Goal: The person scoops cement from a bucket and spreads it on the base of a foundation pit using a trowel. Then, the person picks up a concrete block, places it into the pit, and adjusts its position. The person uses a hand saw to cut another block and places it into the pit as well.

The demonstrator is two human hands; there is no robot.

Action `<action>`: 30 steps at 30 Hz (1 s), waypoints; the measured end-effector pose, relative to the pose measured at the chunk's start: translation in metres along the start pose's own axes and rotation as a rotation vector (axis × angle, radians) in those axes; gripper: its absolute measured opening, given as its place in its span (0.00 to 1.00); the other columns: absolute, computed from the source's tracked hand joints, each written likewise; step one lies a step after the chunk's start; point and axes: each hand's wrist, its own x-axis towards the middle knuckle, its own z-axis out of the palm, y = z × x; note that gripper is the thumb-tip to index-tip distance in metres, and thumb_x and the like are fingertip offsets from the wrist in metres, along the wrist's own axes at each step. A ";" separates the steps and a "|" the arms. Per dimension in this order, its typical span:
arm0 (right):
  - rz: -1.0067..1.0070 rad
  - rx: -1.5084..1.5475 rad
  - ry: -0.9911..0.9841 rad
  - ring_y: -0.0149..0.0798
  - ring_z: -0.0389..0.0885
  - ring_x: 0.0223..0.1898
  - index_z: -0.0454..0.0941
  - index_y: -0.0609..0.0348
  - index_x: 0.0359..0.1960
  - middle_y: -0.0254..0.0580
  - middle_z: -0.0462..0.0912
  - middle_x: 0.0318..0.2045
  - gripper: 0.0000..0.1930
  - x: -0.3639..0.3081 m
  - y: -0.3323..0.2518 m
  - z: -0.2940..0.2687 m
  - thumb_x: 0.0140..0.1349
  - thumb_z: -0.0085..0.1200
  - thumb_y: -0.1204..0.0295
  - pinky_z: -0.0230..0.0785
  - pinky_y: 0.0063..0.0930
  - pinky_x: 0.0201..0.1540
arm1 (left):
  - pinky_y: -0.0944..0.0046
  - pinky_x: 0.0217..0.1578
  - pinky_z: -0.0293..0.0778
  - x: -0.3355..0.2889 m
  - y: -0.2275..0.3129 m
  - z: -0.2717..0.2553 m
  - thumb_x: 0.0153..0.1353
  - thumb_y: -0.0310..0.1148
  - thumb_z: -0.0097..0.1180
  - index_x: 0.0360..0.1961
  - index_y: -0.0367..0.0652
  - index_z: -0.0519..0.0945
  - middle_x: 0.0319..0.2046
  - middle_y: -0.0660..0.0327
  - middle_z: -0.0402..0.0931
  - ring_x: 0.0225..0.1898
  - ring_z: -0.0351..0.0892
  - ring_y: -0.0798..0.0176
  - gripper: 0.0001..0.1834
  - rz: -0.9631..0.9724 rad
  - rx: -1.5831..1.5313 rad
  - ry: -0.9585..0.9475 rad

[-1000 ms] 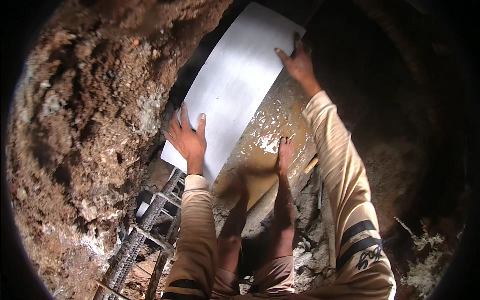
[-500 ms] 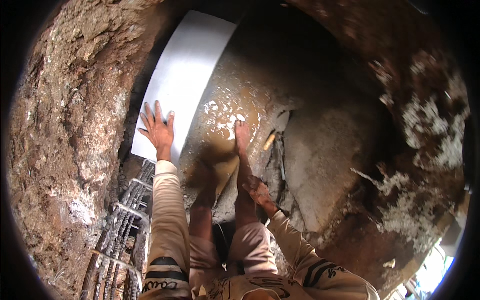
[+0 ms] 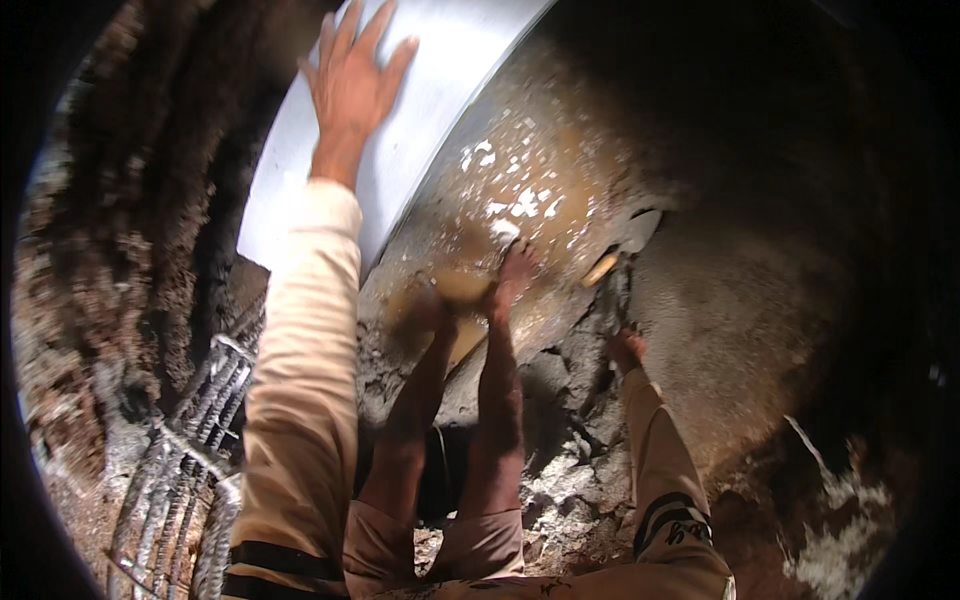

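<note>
My left hand [image 3: 355, 85] lies flat on a smooth white sheet or board [image 3: 460, 50], its fingers spread near the upper edge of the view. Below that hand the sleeve crosses the board's near end. On the right, my right hand [image 3: 628, 350] is low by the rough grey mortar, and its fingers are too blurred to read. Nearest to it is a tool with a short yellowish wooden handle [image 3: 600, 270], which looks like a trowel; a pale, flat blade [image 3: 640, 230] shows beside the handle.
My bare feet [image 3: 515, 265] stand in shallow muddy water [image 3: 560, 150]. A cage of ribbed steel bars [image 3: 195, 430] is at lower left. An earth wall [image 3: 110, 250] rises on the left. A grey slope [image 3: 730, 300] lies to the right, with pale roots [image 3: 840, 510] below it.
My left hand has slid farther up the board with the arm stretched out. My right hand has left my leg and moved right, toward the wooden-handled tool. The view has shifted too.
</note>
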 end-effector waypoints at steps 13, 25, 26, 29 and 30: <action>0.145 0.824 -0.260 0.55 0.84 0.45 0.80 0.61 0.51 0.50 0.87 0.41 0.17 0.046 -0.019 -0.010 0.67 0.54 0.63 0.75 0.49 0.53 | 0.30 0.75 0.39 -0.001 0.006 -0.006 0.72 0.53 0.46 0.76 0.54 0.61 0.79 0.54 0.50 0.80 0.43 0.45 0.35 0.021 0.194 -0.160; 0.238 1.816 0.351 0.38 0.79 0.36 0.76 0.62 0.55 0.42 0.81 0.38 0.19 -0.103 -0.011 -0.065 0.73 0.52 0.60 0.74 0.27 0.38 | 0.38 0.78 0.37 0.027 0.035 -0.004 0.76 0.59 0.37 0.80 0.58 0.52 0.81 0.63 0.43 0.82 0.37 0.55 0.37 -0.044 0.183 -0.252; 0.471 2.227 0.084 0.32 0.78 0.40 0.75 0.64 0.55 0.42 0.81 0.41 0.17 -0.114 -0.017 -0.082 0.76 0.49 0.62 0.73 0.20 0.39 | 0.38 0.78 0.37 0.029 0.040 -0.002 0.76 0.59 0.38 0.80 0.58 0.52 0.81 0.64 0.43 0.82 0.37 0.56 0.37 -0.039 0.169 -0.252; 0.082 1.716 0.487 0.23 0.67 0.28 0.75 0.62 0.48 0.27 0.72 0.30 0.15 -0.134 -0.071 -0.191 0.78 0.48 0.61 0.58 0.16 0.28 | 0.39 0.79 0.35 0.028 0.036 -0.004 0.76 0.59 0.39 0.80 0.59 0.51 0.81 0.64 0.43 0.82 0.36 0.57 0.37 -0.047 0.151 -0.258; 0.020 1.559 0.556 0.22 0.64 0.27 0.75 0.62 0.48 0.24 0.70 0.28 0.15 -0.148 -0.088 -0.248 0.78 0.48 0.61 0.56 0.17 0.28 | 0.38 0.79 0.35 0.030 0.037 -0.004 0.76 0.59 0.39 0.80 0.59 0.51 0.81 0.64 0.43 0.82 0.36 0.57 0.37 -0.051 0.141 -0.264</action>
